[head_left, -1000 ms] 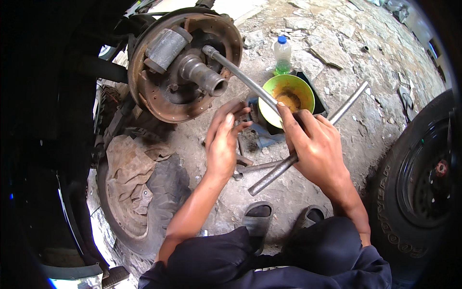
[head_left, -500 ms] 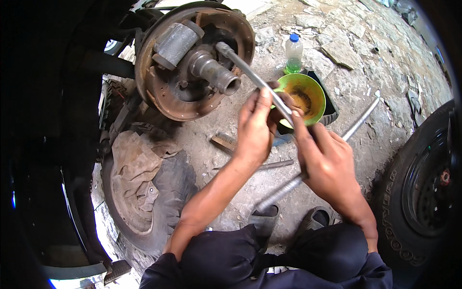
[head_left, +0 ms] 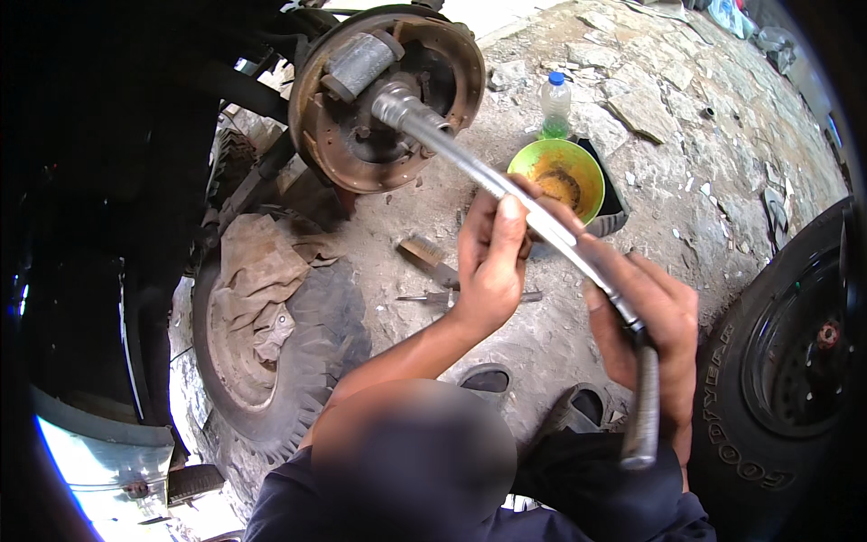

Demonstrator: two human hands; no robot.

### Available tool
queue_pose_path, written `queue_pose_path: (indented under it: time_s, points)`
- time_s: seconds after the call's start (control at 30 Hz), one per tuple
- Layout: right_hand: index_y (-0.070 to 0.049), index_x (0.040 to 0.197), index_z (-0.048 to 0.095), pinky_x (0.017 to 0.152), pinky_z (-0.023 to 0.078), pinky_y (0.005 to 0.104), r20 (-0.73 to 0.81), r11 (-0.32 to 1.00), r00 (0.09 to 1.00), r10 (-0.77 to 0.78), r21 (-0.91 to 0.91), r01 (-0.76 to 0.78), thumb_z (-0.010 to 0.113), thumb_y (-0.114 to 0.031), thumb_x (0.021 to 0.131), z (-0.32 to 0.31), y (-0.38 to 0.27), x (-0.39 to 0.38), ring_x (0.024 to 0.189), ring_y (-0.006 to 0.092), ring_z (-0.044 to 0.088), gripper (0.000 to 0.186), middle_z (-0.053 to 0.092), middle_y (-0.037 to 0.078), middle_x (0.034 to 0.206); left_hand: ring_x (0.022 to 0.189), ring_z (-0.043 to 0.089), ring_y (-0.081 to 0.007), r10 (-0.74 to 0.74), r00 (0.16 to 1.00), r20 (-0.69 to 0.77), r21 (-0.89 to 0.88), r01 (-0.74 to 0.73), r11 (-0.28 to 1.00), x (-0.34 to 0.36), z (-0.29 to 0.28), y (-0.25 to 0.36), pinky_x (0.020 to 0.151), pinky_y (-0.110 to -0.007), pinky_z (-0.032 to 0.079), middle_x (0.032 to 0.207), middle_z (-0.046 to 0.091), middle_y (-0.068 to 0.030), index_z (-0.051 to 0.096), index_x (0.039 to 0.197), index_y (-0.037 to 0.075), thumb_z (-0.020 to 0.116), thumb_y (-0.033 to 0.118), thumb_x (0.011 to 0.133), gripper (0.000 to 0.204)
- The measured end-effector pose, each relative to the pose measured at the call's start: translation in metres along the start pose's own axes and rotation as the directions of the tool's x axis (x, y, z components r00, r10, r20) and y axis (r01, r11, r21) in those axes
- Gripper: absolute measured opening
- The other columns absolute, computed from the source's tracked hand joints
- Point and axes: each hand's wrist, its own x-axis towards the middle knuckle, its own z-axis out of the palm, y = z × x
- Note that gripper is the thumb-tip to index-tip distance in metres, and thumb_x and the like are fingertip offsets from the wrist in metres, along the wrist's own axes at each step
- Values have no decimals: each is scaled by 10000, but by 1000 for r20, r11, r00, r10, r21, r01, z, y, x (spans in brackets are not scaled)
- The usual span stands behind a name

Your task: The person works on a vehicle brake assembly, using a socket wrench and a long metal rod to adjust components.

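A long silvery socket wrench [head_left: 488, 176] slants across the middle, its bent or crossing handle [head_left: 643, 406] hanging down at the near end. Halfway along the shaft, my left hand [head_left: 492, 253] is closed around it, thumb on top. My right hand [head_left: 655, 316] grips the shaft close to the handle joint. The wrench's far end overlaps the hub spindle [head_left: 440, 126] in view; I cannot tell whether they touch. Around the spindle sits a rusty brake backing plate [head_left: 321, 149] with a grey cylindrical part [head_left: 363, 65] on it.
Beyond my hands are a green bowl [head_left: 591, 172] with rusty residue and a blue-capped bottle [head_left: 555, 113]. A brush [head_left: 424, 256] and a thin tool [head_left: 424, 298] lie on the floor. A cloth [head_left: 257, 271] covers a tyre [head_left: 321, 352] at left; another wheel [head_left: 750, 379] stands right.
The wrench's far end has moved left over the spindle. My right hand has moved right and lower along with the near end, and the handle has swung to point down.
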Motion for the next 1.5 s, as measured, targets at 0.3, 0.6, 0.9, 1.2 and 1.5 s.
queue_pose_path:
  time_s: [0.3, 0.6, 0.9, 1.2, 1.5]
  points:
    - [41, 1300, 505, 504, 508, 388, 311, 934, 945, -107, -295, 202, 601, -68, 774, 68, 13, -1, 587, 285, 617, 546, 548, 137, 812, 859, 603, -169, -188, 953, -236, -153, 154, 976, -20, -64, -3, 829, -301, 482, 928, 624, -117, 375, 1356, -38, 360, 339, 1049, 487]
    - [82, 1259, 518, 488, 512, 364, 370, 858, 904, -215, -370, 356, 581, -77, 763, 77, 8, 19, 538, 240, 603, 524, 538, 130, 799, 872, 598, -169, -178, 968, -177, -230, 135, 964, -8, -83, 6, 851, -298, 476, 953, 623, -112, 384, 1380, -33, 403, 339, 1036, 507]
    - [95, 1289, 493, 529, 546, 379, 428, 840, 897, -112, -442, 316, 543, -85, 800, 69, 0, 32, 568, 295, 641, 524, 570, 173, 838, 1075, 526, -236, 220, 900, -376, 327, -94, 940, -37, -77, 5, 947, -389, 407, 1216, 521, -162, 383, 1371, -3, 383, 509, 997, 634]
    - [76, 1328, 433, 630, 554, 451, 341, 974, 926, -161, -94, 204, 580, -85, 787, 84, 9, 16, 716, 395, 661, 583, 595, 266, 926, 694, 578, -231, 343, 822, 455, 395, -531, 750, -37, -17, 69, 669, -371, 488, 747, 578, -115, 622, 850, 10, 286, 521, 996, 629]
    - [-29, 983, 521, 582, 448, 339, 528, 188, 707, 471, 723, -665, 561, -147, 950, 132, 39, -30, 628, 181, 545, 129, 550, 87, 778, 561, 608, -328, -488, 778, 397, 901, -229, 369, 59, 44, 8, 609, -408, 512, 617, 600, -233, 603, 642, -53, 495, 355, 984, 543]
